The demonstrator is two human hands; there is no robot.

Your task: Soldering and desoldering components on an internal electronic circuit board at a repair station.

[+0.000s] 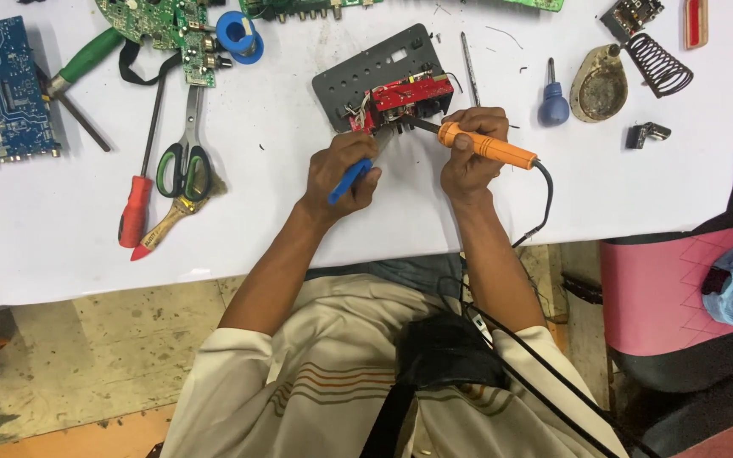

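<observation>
Two hands meet at the middle of our white table [61, 237], and everything else lies spread around them. Largest on the table is the blue circuit board [0, 93] at the far left, then the green circuit board [159, 25] along the top edge, with the green-handled scissors [187, 153] and the red screwdriver [137, 203] lying below it and a blue roll of tape [239, 36] just beside it. To the right sit a small blue screwdriver [552, 100], a worn sponge holder [598, 85] and a coiled iron stand [659, 64]. The piece we work on, a dark metal panel [375, 72] carrying a small red board [413, 91], stands tilted near the table's centre, just above both hands. Our right hand [468, 157] is clenched around the orange soldering iron [485, 146], its tip reaching to the lower edge of the red board, the black cord [545, 199] trailing off over the table edge. Our left hand [341, 174] grasps a slim blue tool [351, 180], pointed up toward the same spot; what its tip touches we cannot tell. To do this well, we judge, we should keep both wrists resting on the table for steadiness, hold the hot tip on one joint only, keep it off the nearby wires, and mind that the cord does not drag the iron sideways.
</observation>
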